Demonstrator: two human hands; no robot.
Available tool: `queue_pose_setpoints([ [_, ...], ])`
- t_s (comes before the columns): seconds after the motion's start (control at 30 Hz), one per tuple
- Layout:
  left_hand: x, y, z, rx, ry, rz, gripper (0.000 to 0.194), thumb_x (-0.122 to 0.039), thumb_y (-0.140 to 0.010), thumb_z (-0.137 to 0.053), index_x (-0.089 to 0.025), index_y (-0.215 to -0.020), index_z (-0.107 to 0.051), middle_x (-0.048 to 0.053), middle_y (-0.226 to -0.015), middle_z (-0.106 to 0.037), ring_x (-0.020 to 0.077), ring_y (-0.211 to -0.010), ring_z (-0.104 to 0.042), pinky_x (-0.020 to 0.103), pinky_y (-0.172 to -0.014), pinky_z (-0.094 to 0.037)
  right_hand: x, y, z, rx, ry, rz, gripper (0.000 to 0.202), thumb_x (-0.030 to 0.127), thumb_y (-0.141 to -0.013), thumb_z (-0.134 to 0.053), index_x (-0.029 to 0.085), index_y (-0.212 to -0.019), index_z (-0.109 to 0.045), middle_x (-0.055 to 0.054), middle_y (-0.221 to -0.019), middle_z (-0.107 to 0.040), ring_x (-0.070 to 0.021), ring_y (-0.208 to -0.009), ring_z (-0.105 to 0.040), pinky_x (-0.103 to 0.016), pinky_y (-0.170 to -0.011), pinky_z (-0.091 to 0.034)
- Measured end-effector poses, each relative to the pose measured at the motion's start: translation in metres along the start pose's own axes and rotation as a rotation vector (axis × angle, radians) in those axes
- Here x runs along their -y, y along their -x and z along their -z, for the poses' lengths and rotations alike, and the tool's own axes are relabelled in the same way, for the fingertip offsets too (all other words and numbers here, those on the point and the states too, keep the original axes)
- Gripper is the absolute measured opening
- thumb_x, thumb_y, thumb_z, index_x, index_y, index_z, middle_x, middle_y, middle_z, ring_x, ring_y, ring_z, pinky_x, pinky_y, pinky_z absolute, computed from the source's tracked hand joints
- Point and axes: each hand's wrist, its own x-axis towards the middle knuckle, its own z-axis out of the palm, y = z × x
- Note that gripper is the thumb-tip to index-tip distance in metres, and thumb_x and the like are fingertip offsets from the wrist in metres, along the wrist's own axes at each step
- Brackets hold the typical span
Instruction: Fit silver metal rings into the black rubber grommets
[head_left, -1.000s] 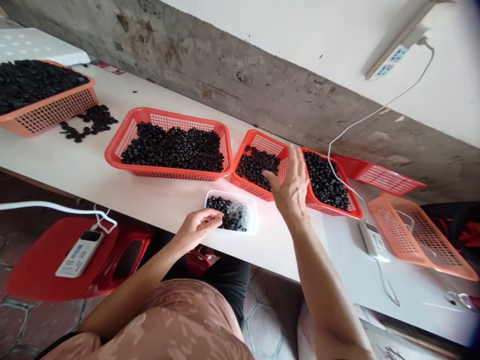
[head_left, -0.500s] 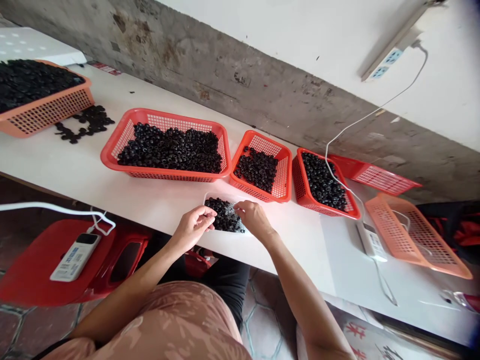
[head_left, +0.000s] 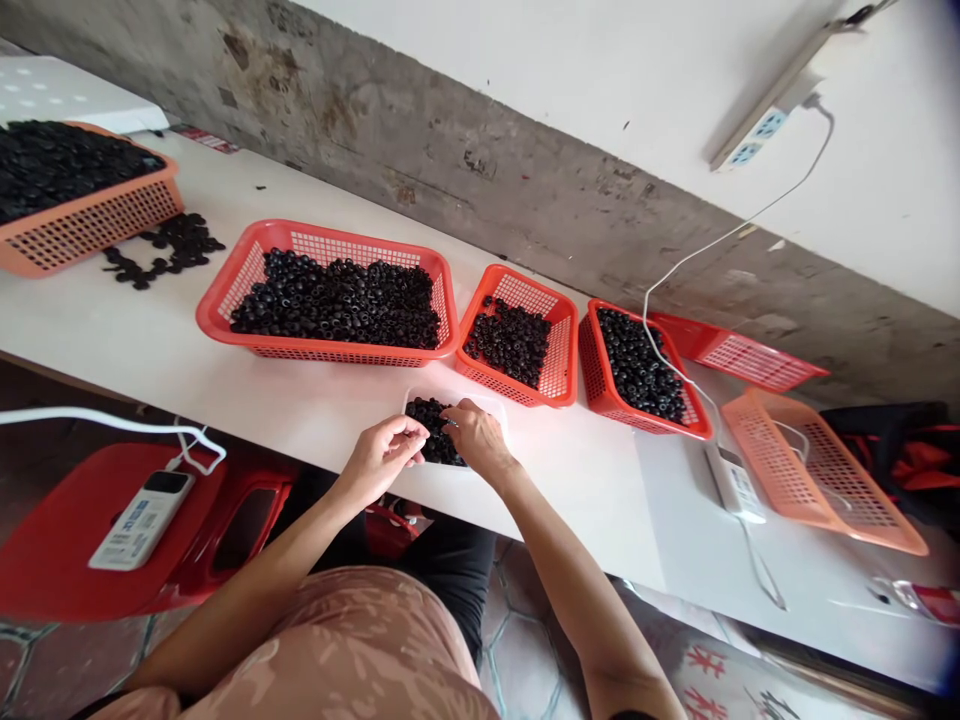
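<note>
A shallow clear tray (head_left: pixel 491 400) with small black parts (head_left: pixel 431 418) lies at the table's front edge. At its left side my left hand (head_left: pixel 384 452) has thumb and fingertips pinched together; whatever they hold is too small to make out. My right hand (head_left: pixel 480 437) reaches over the tray from the right, its fingers bent together above the black parts, with a tiny shiny bit at the fingertips. Behind the tray stand a wide red basket (head_left: pixel 341 350) and a smaller red basket (head_left: pixel 517 388), both holding black ring-like pieces.
Another red basket (head_left: pixel 645 425) of black pieces stands right, a white cable (head_left: pixel 679 262) crossing it. Farther right are a power bank (head_left: pixel 735 482) and an orange basket (head_left: pixel 832 480). At far left is a full orange basket (head_left: pixel 97 220); a red stool (head_left: pixel 67 500) holds a white device (head_left: pixel 141 520).
My right hand has moved left across the tray, closer to my left hand, and now covers the tray's middle. My left hand has stayed nearly in place. The whole view has shifted slightly.
</note>
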Motion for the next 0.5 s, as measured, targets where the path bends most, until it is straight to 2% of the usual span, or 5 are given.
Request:
queue_pose_setpoints([
  [0.23, 0.002, 0.001, 0.000, -0.001, 0.029, -0.002, 0.030, -0.045, -0.089, -0.062, -0.016, -0.095, -0.066, 0.003, -0.070, -0.068, 0.0179, -0.069, -0.068, 0.027, -0.064, -0.054, -0.002, -0.003, -0.003, -0.060, -0.136, -0.016, 0.015, 0.016, -0.089, -0.061, 0.017, -0.100, -0.072, -0.008, -0.102, -0.071, -0.0194, -0.088, -0.069, -0.029, -0.078, -0.051],
  [0.4, 0.008, 0.001, 0.000, 0.006, 0.042, -0.012, 0.033, -0.048, -0.090, -0.061, -0.016, -0.097, -0.065, 0.004, -0.075, -0.069, 0.0182, -0.071, -0.069, 0.027, -0.065, -0.053, -0.010, 0.005, 0.009, -0.125, -0.294, -0.069, 0.021, 0.029, -0.090, -0.060, 0.014, -0.097, -0.073, -0.005, -0.079, -0.073, -0.0157, -0.066, -0.065, -0.026, -0.064, -0.049],
  [0.5, 0.011, 0.001, 0.000, 0.000, 0.039, -0.036, 0.035, -0.050, -0.090, -0.061, -0.016, -0.097, -0.065, 0.004, -0.075, -0.070, 0.0187, -0.072, -0.070, 0.027, -0.065, -0.053, -0.012, 0.011, 0.014, -0.147, -0.345, -0.093, 0.030, 0.036, -0.090, -0.057, 0.013, -0.097, -0.074, -0.004, -0.072, -0.072, -0.0152, -0.059, -0.062, -0.026, -0.059, -0.048],
])
